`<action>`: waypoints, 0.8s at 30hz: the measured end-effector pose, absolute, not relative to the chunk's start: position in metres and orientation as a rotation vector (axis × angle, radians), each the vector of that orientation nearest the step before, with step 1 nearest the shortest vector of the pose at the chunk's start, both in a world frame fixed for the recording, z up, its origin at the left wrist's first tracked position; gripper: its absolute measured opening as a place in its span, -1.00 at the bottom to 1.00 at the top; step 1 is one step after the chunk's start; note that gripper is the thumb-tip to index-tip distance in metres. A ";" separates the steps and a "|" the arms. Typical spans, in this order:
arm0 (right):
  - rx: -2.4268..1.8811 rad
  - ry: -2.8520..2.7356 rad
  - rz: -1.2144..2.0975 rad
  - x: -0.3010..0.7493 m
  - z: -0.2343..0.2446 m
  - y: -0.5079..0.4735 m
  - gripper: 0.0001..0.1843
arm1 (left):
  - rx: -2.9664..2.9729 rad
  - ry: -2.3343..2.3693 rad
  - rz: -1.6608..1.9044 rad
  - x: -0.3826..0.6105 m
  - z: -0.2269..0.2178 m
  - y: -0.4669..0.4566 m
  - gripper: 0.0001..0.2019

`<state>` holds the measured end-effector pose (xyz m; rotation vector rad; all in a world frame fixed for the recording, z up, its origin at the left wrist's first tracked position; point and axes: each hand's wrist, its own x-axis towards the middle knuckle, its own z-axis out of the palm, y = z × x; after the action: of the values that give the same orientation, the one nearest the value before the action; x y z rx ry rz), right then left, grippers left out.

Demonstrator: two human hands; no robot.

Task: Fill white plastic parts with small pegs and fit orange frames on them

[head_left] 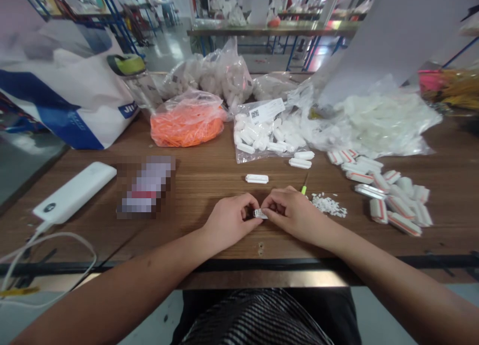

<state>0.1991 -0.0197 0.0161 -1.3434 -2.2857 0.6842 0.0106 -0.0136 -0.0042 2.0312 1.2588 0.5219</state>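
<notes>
Both hands rest on the wooden table point(209, 175) near its front edge. My left hand point(230, 220) and my right hand point(294, 212) pinch one small white plastic piece point(259, 213) between their fingertips; both hands are closed on it. A single white tube-shaped piece point(257, 178) lies just beyond the hands. A green-tipped thin tool point(304, 186) lies beside my right hand. A small heap of tiny white bits point(329, 205) sits to the right of that hand.
A clear bag of white pieces point(265, 133), an orange-filled bag point(187, 123), and crumpled plastic bags point(374, 118) stand behind. Several red-striped white pieces point(389, 195) lie at right. A white power bank point(75, 191) with cable and a blue-white bag point(71, 95) are at left.
</notes>
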 end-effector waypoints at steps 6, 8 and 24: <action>-1.245 -2.432 0.543 0.199 0.020 -0.019 -0.87 | 2.031 1.273 0.517 0.011 -0.003 -0.014 -0.89; -1.201 -2.507 0.451 0.198 0.021 -0.020 -0.82 | 2.016 1.284 0.511 0.012 -0.003 -0.015 -0.88; -1.114 -2.634 0.157 0.195 0.019 -0.033 -0.69 | 2.008 1.282 0.506 0.011 -0.003 -0.014 -0.92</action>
<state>0.1954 -0.0334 0.0194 -1.1136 -2.6342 0.1572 0.0113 -0.0137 -0.0030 2.0083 1.2818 0.5058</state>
